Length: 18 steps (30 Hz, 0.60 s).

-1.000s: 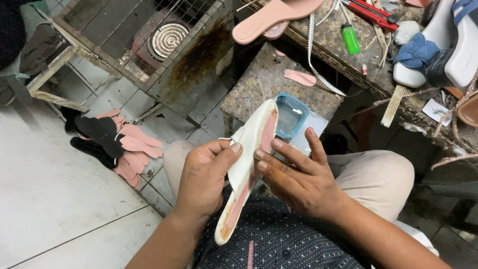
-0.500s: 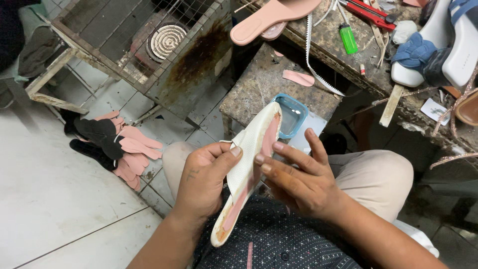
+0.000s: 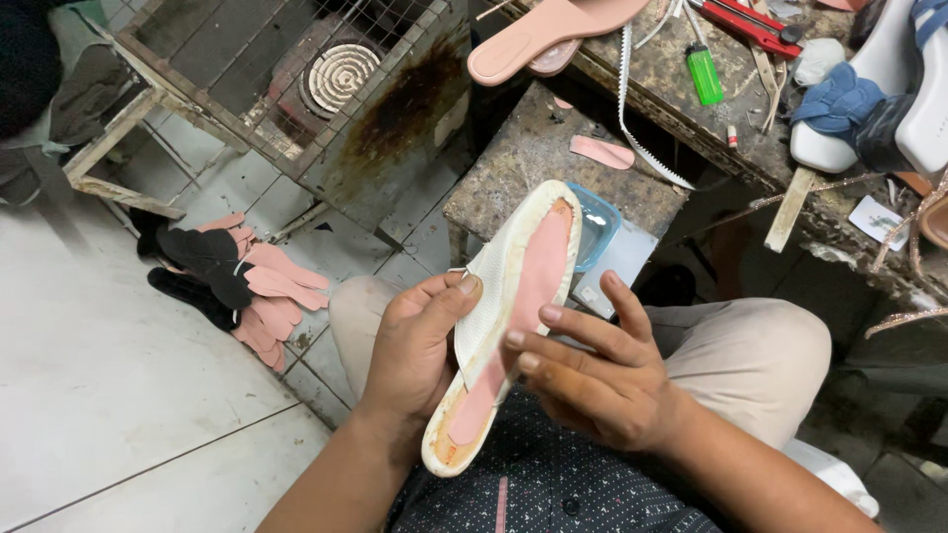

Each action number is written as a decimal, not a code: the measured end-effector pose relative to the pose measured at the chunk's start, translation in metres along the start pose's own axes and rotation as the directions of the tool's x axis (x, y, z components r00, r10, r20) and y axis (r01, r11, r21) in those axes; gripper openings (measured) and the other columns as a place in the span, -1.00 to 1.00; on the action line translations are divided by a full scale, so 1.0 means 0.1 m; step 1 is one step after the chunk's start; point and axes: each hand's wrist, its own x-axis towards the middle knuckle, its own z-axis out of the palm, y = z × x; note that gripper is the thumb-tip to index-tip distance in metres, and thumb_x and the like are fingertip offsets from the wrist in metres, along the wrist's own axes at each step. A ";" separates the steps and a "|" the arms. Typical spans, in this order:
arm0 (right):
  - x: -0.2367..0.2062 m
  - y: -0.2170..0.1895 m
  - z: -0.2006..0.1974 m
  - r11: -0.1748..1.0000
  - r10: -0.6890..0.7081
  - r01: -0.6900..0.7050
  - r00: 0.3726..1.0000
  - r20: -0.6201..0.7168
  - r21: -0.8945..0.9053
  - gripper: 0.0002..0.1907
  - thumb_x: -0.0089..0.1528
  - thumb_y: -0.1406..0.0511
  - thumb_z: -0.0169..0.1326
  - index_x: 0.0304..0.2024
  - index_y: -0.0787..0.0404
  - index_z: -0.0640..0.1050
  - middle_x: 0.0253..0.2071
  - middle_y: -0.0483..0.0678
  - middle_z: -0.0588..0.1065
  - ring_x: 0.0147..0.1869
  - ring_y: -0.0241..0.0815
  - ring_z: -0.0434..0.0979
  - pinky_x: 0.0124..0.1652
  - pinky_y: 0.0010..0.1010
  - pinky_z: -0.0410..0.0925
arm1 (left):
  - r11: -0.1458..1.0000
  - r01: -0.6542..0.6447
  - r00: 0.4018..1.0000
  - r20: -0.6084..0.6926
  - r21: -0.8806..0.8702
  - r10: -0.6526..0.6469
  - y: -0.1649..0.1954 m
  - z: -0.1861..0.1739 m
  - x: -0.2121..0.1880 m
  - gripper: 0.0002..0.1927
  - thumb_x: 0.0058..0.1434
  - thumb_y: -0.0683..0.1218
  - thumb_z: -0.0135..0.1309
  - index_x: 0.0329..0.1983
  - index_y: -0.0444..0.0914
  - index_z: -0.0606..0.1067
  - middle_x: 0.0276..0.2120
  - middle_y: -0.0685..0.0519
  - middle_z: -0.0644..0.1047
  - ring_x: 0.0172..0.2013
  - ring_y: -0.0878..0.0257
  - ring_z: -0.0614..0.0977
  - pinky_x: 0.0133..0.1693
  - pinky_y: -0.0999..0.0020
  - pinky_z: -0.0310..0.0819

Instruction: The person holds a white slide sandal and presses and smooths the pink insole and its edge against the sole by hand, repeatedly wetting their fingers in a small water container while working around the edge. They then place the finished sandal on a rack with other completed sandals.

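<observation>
**Shoe sole held in both hands above the lap**

Above the lap, a cream shoe sole (image 3: 513,316) with a pink insole face lies tilted, toe end away from the body; left hand (image 3: 420,345) is closed around the sole's left edge, thumb on its rim; right hand (image 3: 592,375) has fingers spread, fingertips (image 3: 515,339) pressing the sole's right edge; beyond the sole's toe sits a blue tray (image 3: 595,225) on a stone block (image 3: 533,163); left of the sole, pink and black insoles (image 3: 247,281) lie stacked on the tiled floor.

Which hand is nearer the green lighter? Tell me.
Right. The right hand sits at the sole's right edge, on the side toward the green lighter up on the bench; the left hand grips the sole's left edge, farther away.
</observation>
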 end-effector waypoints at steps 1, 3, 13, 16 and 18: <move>0.00 0.01 -0.01 1.000 0.026 -0.026 0.999 -0.020 0.013 -0.61 0.31 0.30 0.26 0.16 0.15 0.48 0.18 -0.08 0.57 0.45 -0.10 0.37 0.53 0.10 -0.09 | 1.000 -0.002 1.000 0.010 -0.013 0.002 0.00 -0.01 0.01 -0.80 0.34 -0.20 0.03 -0.08 -0.47 0.48 -0.25 -0.12 0.62 -0.30 0.22 0.68 -0.18 0.32 0.61; 0.01 0.04 -0.01 0.997 0.076 -0.075 0.996 -0.038 0.037 -0.57 0.32 0.27 0.25 0.19 0.18 0.45 0.19 -0.04 0.57 0.47 -0.06 0.36 0.54 0.09 -0.08 | 0.999 -0.007 0.999 0.030 -0.040 0.009 0.00 -0.01 0.00 -0.79 0.36 -0.19 0.03 -0.06 -0.47 0.48 -0.24 -0.12 0.62 -0.29 0.21 0.68 -0.17 0.33 0.61; -0.08 0.10 -0.03 0.919 0.263 -0.257 0.965 0.022 0.300 -0.52 0.28 0.18 0.12 0.21 0.24 0.45 0.17 -0.14 0.58 0.48 0.00 0.37 0.56 0.13 -0.12 | 0.999 -0.026 1.000 0.010 -0.023 0.027 0.09 -0.03 -0.06 -0.66 0.41 -0.07 -0.07 0.03 -0.47 0.47 -0.22 -0.15 0.63 -0.34 0.18 0.69 -0.28 0.31 0.63; -0.16 0.44 0.05 0.860 0.503 -0.505 0.863 0.041 0.071 -0.52 0.30 0.15 0.13 0.21 0.21 0.48 0.19 -0.04 0.56 0.45 0.00 0.39 0.55 0.08 -0.01 | 0.998 -0.059 0.998 -0.034 0.013 0.060 0.10 -0.14 -0.08 -0.64 0.40 -0.07 -0.06 0.06 -0.47 0.47 -0.21 -0.16 0.63 -0.36 0.17 0.70 -0.31 0.30 0.64; -0.23 0.68 0.16 0.820 0.572 -0.562 0.810 0.130 -0.112 -0.46 0.26 0.10 0.17 0.21 0.22 0.48 0.17 0.03 0.54 0.41 0.03 0.40 0.49 0.11 -0.02 | 0.998 -0.067 0.997 -0.026 0.010 0.068 0.10 -0.20 -0.10 -0.64 0.40 -0.06 -0.06 0.05 -0.47 0.46 -0.22 -0.16 0.64 -0.37 0.16 0.70 -0.33 0.30 0.64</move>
